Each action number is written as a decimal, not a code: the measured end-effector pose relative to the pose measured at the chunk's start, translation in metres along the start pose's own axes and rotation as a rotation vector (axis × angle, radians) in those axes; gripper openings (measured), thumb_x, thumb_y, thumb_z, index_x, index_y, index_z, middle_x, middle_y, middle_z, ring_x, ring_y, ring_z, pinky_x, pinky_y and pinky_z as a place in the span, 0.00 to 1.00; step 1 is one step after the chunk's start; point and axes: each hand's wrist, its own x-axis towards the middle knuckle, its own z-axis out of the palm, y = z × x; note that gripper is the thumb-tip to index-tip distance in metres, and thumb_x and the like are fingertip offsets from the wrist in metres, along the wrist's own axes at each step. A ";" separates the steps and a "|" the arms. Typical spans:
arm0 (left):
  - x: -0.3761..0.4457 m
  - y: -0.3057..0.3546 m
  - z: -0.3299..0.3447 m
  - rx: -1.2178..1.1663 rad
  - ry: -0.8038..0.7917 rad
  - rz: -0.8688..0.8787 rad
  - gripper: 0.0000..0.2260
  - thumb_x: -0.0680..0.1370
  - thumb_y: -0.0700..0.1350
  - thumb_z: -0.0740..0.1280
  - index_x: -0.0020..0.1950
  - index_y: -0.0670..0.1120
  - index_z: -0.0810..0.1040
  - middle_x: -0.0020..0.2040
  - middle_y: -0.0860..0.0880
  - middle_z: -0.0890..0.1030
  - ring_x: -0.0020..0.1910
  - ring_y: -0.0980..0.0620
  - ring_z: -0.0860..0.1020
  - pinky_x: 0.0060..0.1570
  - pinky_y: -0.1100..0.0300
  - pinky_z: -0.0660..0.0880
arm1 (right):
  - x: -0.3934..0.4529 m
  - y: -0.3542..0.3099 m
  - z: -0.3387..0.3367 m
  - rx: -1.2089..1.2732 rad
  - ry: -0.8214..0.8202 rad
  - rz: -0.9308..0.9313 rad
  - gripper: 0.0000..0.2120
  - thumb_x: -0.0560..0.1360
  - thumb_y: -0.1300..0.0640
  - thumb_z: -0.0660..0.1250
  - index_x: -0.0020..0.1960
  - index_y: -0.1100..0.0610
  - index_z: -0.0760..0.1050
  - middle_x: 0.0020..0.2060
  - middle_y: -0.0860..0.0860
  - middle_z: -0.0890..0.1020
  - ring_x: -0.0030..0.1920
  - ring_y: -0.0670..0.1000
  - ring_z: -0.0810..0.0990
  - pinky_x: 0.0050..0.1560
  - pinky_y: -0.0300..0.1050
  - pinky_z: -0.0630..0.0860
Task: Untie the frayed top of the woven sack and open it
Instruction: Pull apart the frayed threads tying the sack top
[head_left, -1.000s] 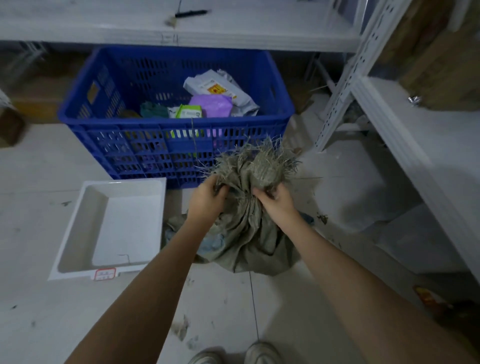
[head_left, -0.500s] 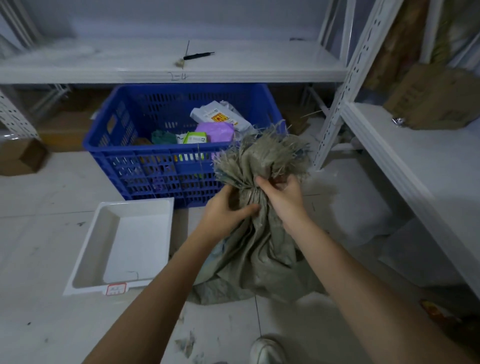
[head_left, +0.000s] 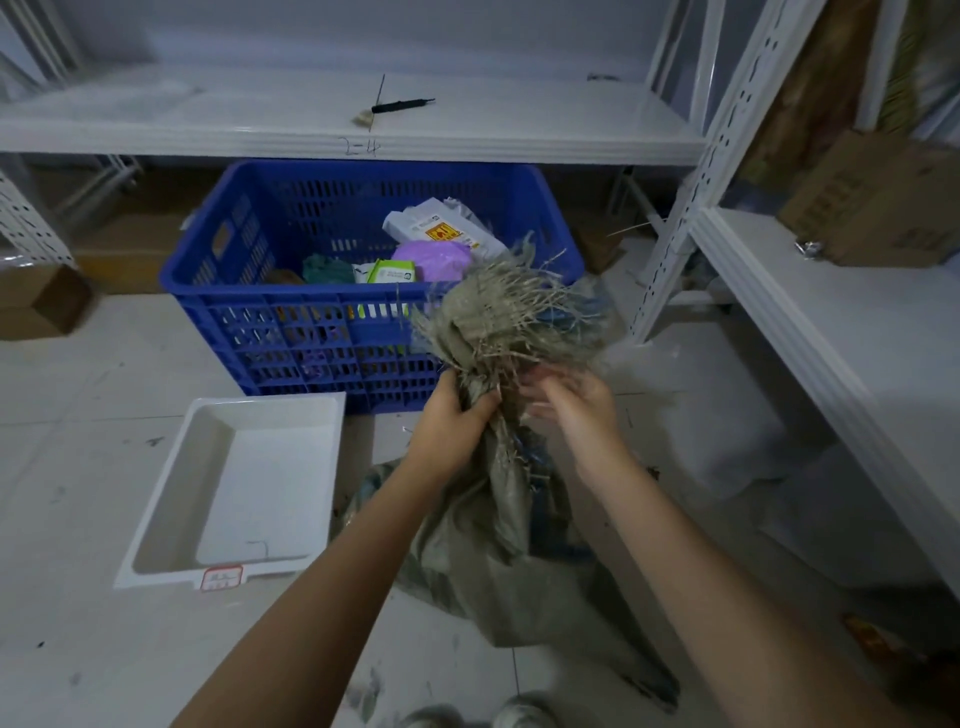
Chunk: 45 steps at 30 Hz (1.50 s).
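Note:
A grey-green woven sack (head_left: 498, 561) stands on the tiled floor in front of me, its neck bunched and pulled upward. Its frayed top (head_left: 511, 312) fans out in loose straw-like threads above my hands. My left hand (head_left: 457, 421) is wrapped around the bunched neck just under the fray. My right hand (head_left: 569, 410) is at the right side of the neck, fingers blurred and partly spread against the fray; whether it grips anything is unclear. No tie is visible among the threads.
A blue slotted crate (head_left: 374, 343) with packets stands just behind the sack. A white shallow tray (head_left: 171, 499) lies on the floor to the left. White metal shelving (head_left: 810, 322) runs along the right and back; a black tool (head_left: 400, 106) lies on the back shelf.
The sack's neck has been lifted higher and the view has tilted up. My right hand has loosened from a firm pinch to moving, spread fingers; my left hand keeps its hold.

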 end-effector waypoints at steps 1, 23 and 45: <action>0.000 0.002 -0.001 -0.067 -0.026 -0.029 0.19 0.78 0.46 0.64 0.66 0.44 0.65 0.54 0.52 0.74 0.54 0.52 0.75 0.53 0.60 0.69 | 0.002 0.002 -0.005 -0.048 0.046 -0.017 0.05 0.76 0.66 0.63 0.46 0.57 0.73 0.43 0.54 0.80 0.35 0.41 0.79 0.34 0.31 0.77; 0.034 0.008 -0.028 -0.358 -0.083 -0.112 0.11 0.80 0.47 0.59 0.43 0.47 0.78 0.41 0.47 0.82 0.41 0.51 0.80 0.41 0.58 0.76 | 0.023 -0.011 0.006 -0.366 -0.284 -0.128 0.28 0.66 0.50 0.74 0.62 0.58 0.71 0.58 0.49 0.78 0.59 0.49 0.76 0.64 0.47 0.72; 0.030 -0.017 -0.009 -0.193 -0.059 -0.024 0.06 0.77 0.44 0.65 0.53 0.46 0.75 0.46 0.45 0.79 0.44 0.49 0.78 0.47 0.58 0.75 | 0.019 0.029 0.012 -0.232 -0.045 -0.258 0.22 0.64 0.48 0.74 0.55 0.52 0.74 0.53 0.50 0.82 0.55 0.49 0.80 0.59 0.47 0.76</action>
